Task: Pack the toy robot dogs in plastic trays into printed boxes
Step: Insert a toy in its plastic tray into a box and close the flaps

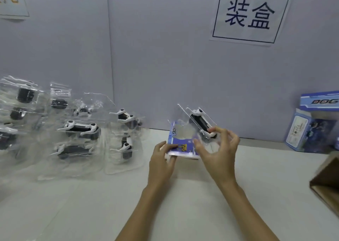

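Seen from the head view, a clear tray (199, 124) holding a toy robot dog (201, 123) is pinched by the right hand (220, 149) and tilted above a printed box (180, 145), which is gripped by the left hand (161, 160) over the bench (183, 195). A snag is likely if the tray's flared rim catches the box mouth; the box could buckle under the left grip.

A pale grey partition wall (165, 57), with a vertical seam left of centre, stands behind a white tabletop (91, 204). A white paper sign (251, 14) with two dark characters in a rectangular border is fixed to the wall at upper right. Lighting is even and diffuse.
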